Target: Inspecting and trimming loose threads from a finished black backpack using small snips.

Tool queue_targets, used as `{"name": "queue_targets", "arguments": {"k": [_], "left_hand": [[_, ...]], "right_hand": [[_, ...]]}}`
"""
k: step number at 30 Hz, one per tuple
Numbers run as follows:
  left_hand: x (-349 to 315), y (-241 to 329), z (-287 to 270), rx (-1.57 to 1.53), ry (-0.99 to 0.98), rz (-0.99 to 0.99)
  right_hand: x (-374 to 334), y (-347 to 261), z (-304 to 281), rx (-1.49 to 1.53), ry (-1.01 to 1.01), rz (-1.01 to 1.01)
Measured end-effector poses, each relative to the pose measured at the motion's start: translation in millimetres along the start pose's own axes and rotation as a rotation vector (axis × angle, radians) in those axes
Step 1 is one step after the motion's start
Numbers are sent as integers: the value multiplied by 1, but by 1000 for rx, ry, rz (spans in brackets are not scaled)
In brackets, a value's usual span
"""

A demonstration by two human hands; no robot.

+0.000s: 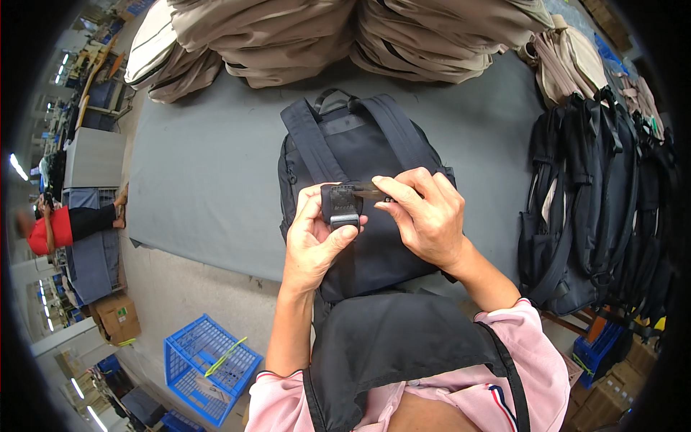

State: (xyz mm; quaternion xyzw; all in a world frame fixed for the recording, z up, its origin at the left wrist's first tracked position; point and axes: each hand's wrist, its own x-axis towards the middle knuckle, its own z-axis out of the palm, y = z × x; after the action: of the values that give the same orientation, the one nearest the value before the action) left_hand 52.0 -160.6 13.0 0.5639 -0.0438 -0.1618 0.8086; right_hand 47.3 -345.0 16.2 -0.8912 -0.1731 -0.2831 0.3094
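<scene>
A dark navy backpack [381,252] lies on the grey-covered table, its shoulder straps facing up and its top handle pointing away from me. My left hand [309,241] is closed round the end of a strap [342,197], which has a black plastic buckle [345,220] at its lower edge. Fingers pinched, my right hand [435,216] holds a small slim tool [368,191] with its tip against the strap's stitched end. The tool's kind is too small and blurred to make out.
Beige bags [288,43] are piled along the table's far side. More dark backpacks [576,209] stand on the right. A blue plastic basket [209,367] sits on the floor at lower left. Farther left, a person in red [54,230] is beside blue-grey cloth.
</scene>
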Motion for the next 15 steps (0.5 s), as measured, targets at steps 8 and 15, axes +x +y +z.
{"name": "queue_targets", "arguments": {"k": [8,15], "left_hand": [[-1,4,-2,91,0,10],[-4,7,-1,114,-6,-27]], "right_hand": [[10,-1,-13,-43,-75,-108],[10,2,-16,-36,-98,-145]]}}
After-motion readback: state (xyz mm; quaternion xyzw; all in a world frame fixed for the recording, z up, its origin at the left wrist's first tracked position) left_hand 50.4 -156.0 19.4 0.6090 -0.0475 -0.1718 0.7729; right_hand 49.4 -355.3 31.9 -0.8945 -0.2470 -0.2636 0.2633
